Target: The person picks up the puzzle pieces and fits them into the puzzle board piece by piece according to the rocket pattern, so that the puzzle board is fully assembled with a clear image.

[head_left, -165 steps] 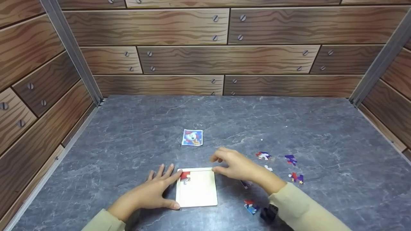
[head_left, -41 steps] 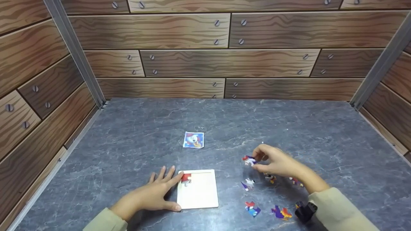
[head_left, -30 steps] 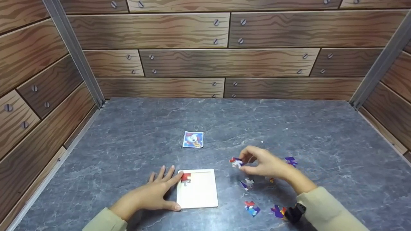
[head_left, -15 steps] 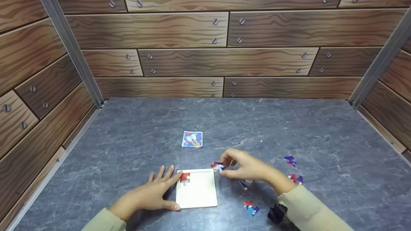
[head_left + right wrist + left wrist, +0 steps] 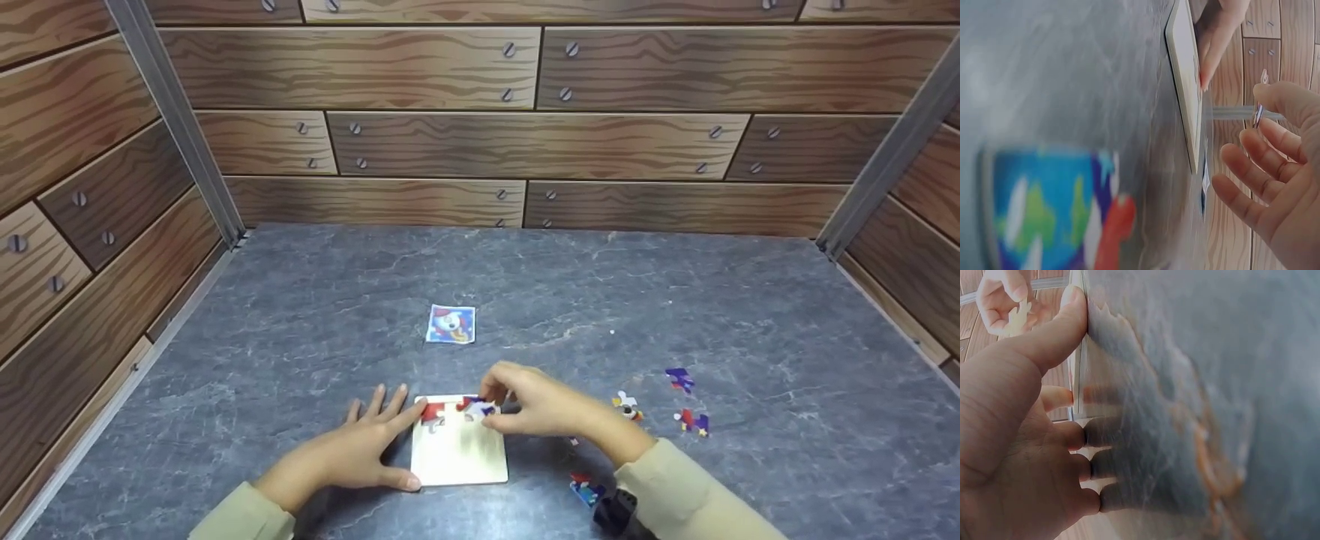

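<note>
A pale square puzzle tray (image 5: 459,457) lies on the table, with a red puzzle piece (image 5: 433,411) in its upper left corner. My left hand (image 5: 352,454) rests at the tray's left side, fingers spread, index fingertip at the red piece and thumb at the lower left corner. Over the tray's upper right part, my right hand (image 5: 532,401) pinches a purple, red and white puzzle piece (image 5: 474,409) between thumb and fingers. The right wrist view shows this held piece (image 5: 1257,115) edge-on, raised off the tray (image 5: 1185,79). Its pale back faces the left wrist view.
Behind the tray lies a small picture card (image 5: 451,325) of a white cartoon dog. Several loose pieces lie to the right, among them a purple piece (image 5: 679,379), a red-and-purple piece (image 5: 691,421) and a blue-and-red piece (image 5: 585,489). Wood-patterned walls (image 5: 420,67) enclose the table.
My right hand has picked up the purple, red and white puzzle piece from the right side of the table and carried it left over the tray. My left hand has stayed put.
</note>
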